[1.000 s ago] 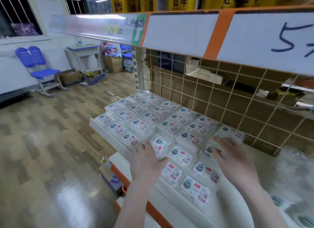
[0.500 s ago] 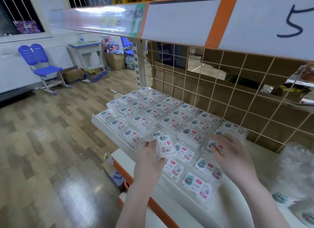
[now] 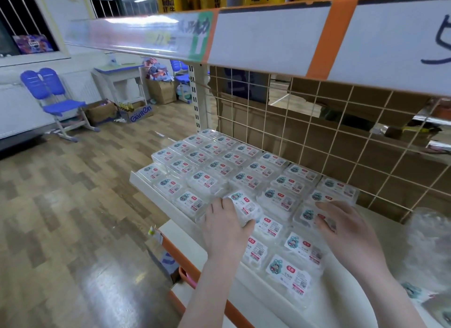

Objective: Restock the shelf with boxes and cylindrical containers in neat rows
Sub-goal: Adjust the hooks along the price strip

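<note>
At the shelf front, one clear labelled box (image 3: 242,207) is gripped by the left hand (image 3: 225,226), lowered since half a second ago toward the front rows of boxes (image 3: 212,167). Flat, with fingers extended, the right hand (image 3: 341,226) is rested on a neighbouring box (image 3: 308,215), as before.

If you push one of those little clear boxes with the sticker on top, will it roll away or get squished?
The clear box in the left hand probably won't roll: it looks flat-sided, like the ones lying flat on the shelf. It likely slides easily, since the plastic looks glossy. It seems light; one hand holds it.
</note>
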`<state>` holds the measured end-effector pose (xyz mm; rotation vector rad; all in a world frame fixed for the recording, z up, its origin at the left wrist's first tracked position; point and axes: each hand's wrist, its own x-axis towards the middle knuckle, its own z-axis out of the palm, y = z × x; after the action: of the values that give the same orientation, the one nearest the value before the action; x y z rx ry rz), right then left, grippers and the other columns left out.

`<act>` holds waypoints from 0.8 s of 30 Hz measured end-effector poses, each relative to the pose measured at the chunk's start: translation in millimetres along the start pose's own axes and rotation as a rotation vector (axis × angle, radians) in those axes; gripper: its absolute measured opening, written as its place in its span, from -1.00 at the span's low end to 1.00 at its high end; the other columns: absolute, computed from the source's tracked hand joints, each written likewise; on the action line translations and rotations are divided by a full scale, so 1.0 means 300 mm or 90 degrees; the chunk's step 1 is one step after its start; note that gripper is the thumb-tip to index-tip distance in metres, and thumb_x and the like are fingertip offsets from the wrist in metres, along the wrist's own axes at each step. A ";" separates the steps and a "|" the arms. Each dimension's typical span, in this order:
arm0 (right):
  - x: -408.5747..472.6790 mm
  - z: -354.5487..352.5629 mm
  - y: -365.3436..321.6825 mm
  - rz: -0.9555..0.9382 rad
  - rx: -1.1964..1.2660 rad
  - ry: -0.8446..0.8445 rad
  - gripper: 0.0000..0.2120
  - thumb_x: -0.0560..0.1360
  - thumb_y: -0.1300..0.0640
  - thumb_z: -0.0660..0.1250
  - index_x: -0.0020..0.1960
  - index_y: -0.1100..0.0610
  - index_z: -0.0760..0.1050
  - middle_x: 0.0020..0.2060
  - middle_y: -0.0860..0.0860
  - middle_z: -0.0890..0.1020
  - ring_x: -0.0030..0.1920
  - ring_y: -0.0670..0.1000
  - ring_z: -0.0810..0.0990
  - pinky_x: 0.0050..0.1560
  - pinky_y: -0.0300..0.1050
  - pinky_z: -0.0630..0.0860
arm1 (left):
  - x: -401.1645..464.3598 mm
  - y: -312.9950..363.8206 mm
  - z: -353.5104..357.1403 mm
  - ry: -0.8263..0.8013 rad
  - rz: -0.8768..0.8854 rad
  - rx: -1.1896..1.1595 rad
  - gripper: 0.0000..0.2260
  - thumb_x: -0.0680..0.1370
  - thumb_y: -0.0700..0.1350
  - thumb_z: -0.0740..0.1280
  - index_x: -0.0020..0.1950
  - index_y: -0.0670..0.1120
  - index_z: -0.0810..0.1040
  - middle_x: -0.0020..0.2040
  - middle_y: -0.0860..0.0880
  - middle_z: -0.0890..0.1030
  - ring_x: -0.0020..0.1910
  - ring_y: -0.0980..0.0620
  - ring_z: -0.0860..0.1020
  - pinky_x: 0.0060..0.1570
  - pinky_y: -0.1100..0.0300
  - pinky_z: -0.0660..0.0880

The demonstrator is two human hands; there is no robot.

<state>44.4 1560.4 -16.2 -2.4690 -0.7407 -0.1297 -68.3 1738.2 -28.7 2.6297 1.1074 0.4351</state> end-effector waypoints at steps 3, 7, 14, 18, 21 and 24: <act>0.005 0.001 0.012 0.014 -0.002 0.004 -0.71 0.53 0.05 0.24 0.24 -0.04 0.50 0.19 -0.09 0.50 0.14 0.00 0.47 0.02 -0.15 0.33 | 0.009 -0.016 0.015 -0.020 0.063 -0.040 -0.42 0.51 0.21 0.26 0.45 -0.01 0.23 0.49 0.02 0.20 0.47 0.01 0.15 0.39 0.12 0.16; 0.012 0.007 0.017 0.029 -0.001 0.005 -0.71 0.53 0.04 0.24 0.24 -0.05 0.50 0.19 -0.09 0.50 0.15 0.00 0.46 0.02 -0.17 0.29 | 0.015 -0.037 0.022 -0.041 0.100 -0.060 -0.40 0.54 0.22 0.19 0.52 0.05 0.13 0.54 0.07 0.09 0.52 0.05 0.04 0.46 0.12 0.02; 0.021 0.018 0.000 0.031 -0.005 -0.002 -0.71 0.54 0.05 0.22 0.24 -0.04 0.49 0.21 -0.08 0.49 0.15 0.01 0.49 0.05 -0.12 0.37 | 0.018 -0.049 0.026 -0.014 0.091 -0.030 -0.39 0.55 0.26 0.12 0.53 0.04 0.12 0.53 0.08 0.13 0.51 0.06 0.09 0.46 0.09 0.03; 0.026 0.021 -0.014 0.034 -0.003 0.000 -0.71 0.53 0.09 0.23 0.24 0.00 0.50 0.22 -0.06 0.48 0.23 0.00 0.42 0.10 -0.13 0.31 | 0.024 -0.060 0.024 0.008 0.071 -0.029 -0.38 0.54 0.27 0.13 0.52 -0.01 0.16 0.52 0.02 0.19 0.50 0.02 0.12 0.45 0.07 0.07; 0.029 0.023 -0.020 0.031 -0.005 0.002 -0.71 0.53 0.10 0.25 0.24 0.02 0.51 0.21 -0.05 0.49 0.25 -0.01 0.39 0.10 -0.14 0.29 | 0.038 -0.067 0.022 0.004 0.064 -0.028 -0.38 0.55 0.26 0.12 0.52 -0.02 0.15 0.52 0.02 0.17 0.50 0.01 0.10 0.45 0.10 0.08; 0.033 0.027 -0.022 0.029 -0.009 -0.003 -0.71 0.53 0.10 0.25 0.24 0.01 0.51 0.22 -0.05 0.49 0.26 -0.01 0.37 0.10 -0.14 0.29 | 0.057 -0.071 0.020 -0.004 0.061 -0.028 -0.38 0.56 0.24 0.12 0.52 -0.04 0.14 0.53 0.01 0.15 0.50 0.00 0.08 0.45 0.12 0.07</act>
<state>48.9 1574.0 -17.3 -2.4980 -0.6863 -0.1123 -68.5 1764.4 -38.4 2.6523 0.9612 0.4649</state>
